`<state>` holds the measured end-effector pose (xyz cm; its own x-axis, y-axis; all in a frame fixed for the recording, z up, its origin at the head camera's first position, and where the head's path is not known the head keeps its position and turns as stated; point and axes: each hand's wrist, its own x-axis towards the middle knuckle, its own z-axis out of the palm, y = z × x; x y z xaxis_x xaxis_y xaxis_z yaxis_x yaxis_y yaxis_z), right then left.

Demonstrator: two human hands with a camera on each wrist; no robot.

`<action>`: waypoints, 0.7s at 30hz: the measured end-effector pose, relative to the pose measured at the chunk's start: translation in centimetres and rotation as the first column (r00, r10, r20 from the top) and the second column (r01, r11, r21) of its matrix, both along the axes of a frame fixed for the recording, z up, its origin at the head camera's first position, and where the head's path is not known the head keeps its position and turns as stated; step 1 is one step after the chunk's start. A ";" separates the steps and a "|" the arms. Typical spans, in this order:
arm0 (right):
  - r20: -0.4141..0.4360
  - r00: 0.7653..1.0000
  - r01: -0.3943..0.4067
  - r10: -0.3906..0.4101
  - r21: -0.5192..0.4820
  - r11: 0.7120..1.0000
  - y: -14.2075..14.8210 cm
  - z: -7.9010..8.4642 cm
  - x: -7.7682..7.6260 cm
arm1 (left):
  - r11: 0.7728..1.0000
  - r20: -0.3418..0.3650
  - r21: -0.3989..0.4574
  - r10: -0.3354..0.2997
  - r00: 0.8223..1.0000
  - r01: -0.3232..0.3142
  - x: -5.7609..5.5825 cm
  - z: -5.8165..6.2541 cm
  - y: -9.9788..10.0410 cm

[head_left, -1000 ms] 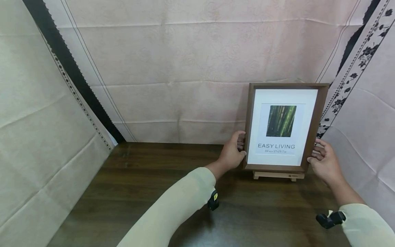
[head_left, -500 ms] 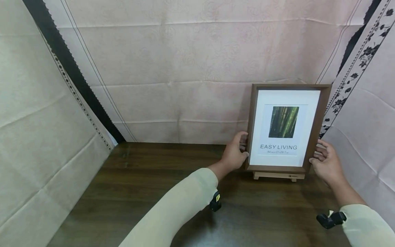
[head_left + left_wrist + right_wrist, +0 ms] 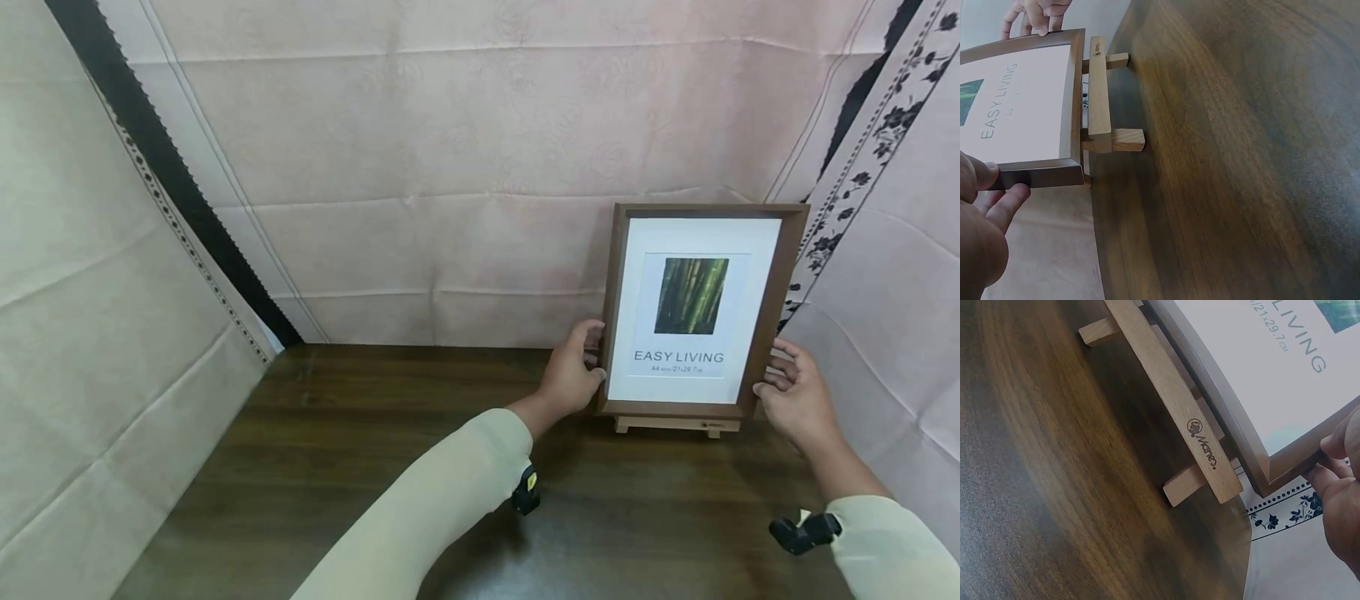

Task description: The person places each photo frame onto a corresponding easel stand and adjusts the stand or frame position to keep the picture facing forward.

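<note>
A brown picture frame (image 3: 611,308) with a white mat, a bamboo picture and the words "EASY LIVING" stands nearly upright at the right of the table. My left hand (image 3: 567,368) grips its left edge low down, thumb at the front and fingers behind. On the opposite edge my right hand (image 3: 799,396) holds it the same way, as the right wrist view also shows around the frame's corner (image 3: 1266,478). Below the frame is a small light wooden easel (image 3: 677,423), its front bar (image 3: 1099,94) just under the frame's bottom edge; most of the easel is hidden behind the frame.
The dark wooden table (image 3: 360,492) extends left and forward of the easel. Pale cloth (image 3: 420,167) hangs behind, and more cloth (image 3: 900,317) with a floral border stands close by on the right, near my right hand.
The picture frame has shifted slightly to the right between both hands, most of it in the first half second. The easel has stayed in place.
</note>
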<state>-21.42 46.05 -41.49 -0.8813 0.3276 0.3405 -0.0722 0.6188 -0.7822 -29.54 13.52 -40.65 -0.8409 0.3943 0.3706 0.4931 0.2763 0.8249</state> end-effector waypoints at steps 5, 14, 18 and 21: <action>0.000 1.000 0.008 -0.008 0.010 1.000 0.2 0.1 0.0 | 1.000 -0.008 0.004 -0.002 1.000 0.002 -0.1 0.0 0.4; 0.040 0.999 0.023 -0.024 0.012 1.000 0.5 0.3 0.2 | 1.000 0.002 -0.016 0.001 1.000 -0.001 0.1 0.3 0.6; 0.049 0.998 0.027 -0.028 0.010 1.000 0.5 0.2 0.2 | 1.000 0.012 -0.017 0.008 1.000 -0.007 0.1 0.2 0.7; 0.044 0.999 0.025 -0.026 0.008 1.000 0.7 0.1 0.1 | 1.000 0.015 -0.020 0.013 1.000 -0.012 0.2 0.2 0.8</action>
<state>-21.30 46.71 -41.41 -0.8870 0.3479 0.3036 -0.0217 0.6254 -0.7800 -29.38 14.32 -40.50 -0.8514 0.3908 0.3498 0.4767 0.2985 0.8268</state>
